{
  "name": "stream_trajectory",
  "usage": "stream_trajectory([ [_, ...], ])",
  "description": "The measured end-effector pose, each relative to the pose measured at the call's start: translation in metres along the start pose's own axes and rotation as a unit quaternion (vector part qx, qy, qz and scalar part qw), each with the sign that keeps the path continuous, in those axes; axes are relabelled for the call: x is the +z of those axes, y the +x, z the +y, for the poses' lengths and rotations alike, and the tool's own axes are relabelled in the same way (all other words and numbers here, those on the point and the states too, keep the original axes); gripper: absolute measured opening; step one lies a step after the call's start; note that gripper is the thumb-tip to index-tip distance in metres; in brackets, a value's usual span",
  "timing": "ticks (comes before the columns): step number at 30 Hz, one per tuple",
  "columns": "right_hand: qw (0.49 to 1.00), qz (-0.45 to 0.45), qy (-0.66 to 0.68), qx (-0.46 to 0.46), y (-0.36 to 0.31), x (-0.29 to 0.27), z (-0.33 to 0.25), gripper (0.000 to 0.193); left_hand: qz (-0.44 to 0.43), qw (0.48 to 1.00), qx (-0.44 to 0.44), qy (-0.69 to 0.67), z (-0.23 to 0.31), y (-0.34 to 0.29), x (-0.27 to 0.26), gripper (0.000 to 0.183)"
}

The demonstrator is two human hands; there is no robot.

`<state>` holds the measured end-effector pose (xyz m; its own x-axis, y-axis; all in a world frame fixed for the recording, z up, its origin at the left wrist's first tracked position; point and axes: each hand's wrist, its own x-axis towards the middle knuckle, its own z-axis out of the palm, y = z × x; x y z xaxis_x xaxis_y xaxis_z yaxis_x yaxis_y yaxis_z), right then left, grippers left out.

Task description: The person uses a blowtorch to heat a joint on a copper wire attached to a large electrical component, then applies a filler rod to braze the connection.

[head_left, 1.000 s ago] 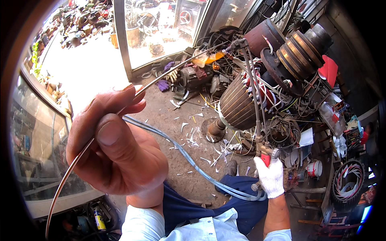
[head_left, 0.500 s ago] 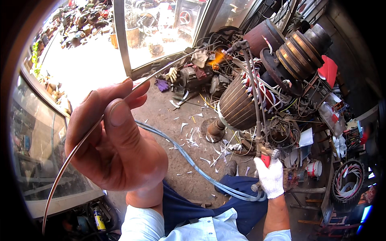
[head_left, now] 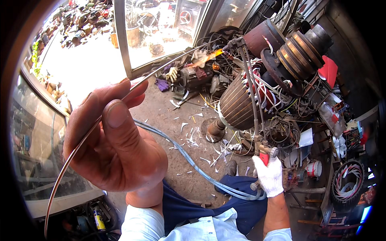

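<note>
Between the thumb and fingers of my bare left hand (head_left: pixel 120 148), a long thin brazing rod (head_left: pixel 164 66) is pinched. Its far end reaches up toward the torch head, and its near end bends down at the left. In a white glove, my right hand (head_left: pixel 270 176) grips a gas torch (head_left: pixel 256 116) by its red handle. An orange flame (head_left: pixel 207 57) streams leftward from the nozzle, close below the rod's far end. Beside and behind the torch is a large wound rotor (head_left: pixel 240 104), its white and red leads (head_left: pixel 263 89) loose, with copper-coloured slip rings (head_left: pixel 299 52).
Blue twin hoses (head_left: pixel 181 152) curve over the floor to the torch. Scrap motors (head_left: pixel 195 76) and cables lie by the glass door. White scraps litter the floor (head_left: pixel 177 120). At the right are a stator with wire coils (head_left: pixel 348 180) and a white bucket (head_left: pixel 314 168).
The torch has shifted slightly left and up. Its flame now looks longer and reaches farther left. The left hand and rod have barely moved.
</note>
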<state>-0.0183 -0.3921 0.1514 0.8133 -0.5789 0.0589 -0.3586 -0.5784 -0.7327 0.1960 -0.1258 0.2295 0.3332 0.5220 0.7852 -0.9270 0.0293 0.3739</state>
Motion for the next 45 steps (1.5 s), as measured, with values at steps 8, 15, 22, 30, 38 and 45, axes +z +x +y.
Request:
stream_trajectory([
  [8, 1.0, -0.001, 0.013, 0.016, 0.001, 0.0, -0.001, 0.041, 0.013, 1.0, -0.001, -0.003, -0.001, -0.002, 0.0, 0.02],
  [15, 0.998, -0.008, 0.023, 0.051, -0.005, -0.005, -0.015, 0.038, 0.012, 1.0, 0.002, -0.007, -0.001, -0.003, 0.002, 0.02],
  [22, 0.997, -0.003, 0.027, 0.072, -0.008, -0.004, -0.019, 0.038, 0.011, 1.0, 0.01, -0.016, -0.001, -0.004, 0.002, 0.02],
  [30, 0.998, 0.001, -0.036, -0.042, -0.001, 0.0, 0.004, 0.037, 0.004, 1.0, 0.013, -0.008, -0.001, -0.002, 0.0, 0.02],
  [38, 1.0, 0.002, -0.01, -0.012, 0.0, 0.003, 0.001, 0.037, 0.006, 1.0, 0.014, -0.008, -0.002, -0.003, 0.0, 0.02],
  [45, 0.999, 0.004, 0.033, 0.042, -0.001, 0.002, -0.009, 0.038, 0.0, 1.0, 0.015, -0.014, -0.002, -0.003, 0.0, 0.02],
])
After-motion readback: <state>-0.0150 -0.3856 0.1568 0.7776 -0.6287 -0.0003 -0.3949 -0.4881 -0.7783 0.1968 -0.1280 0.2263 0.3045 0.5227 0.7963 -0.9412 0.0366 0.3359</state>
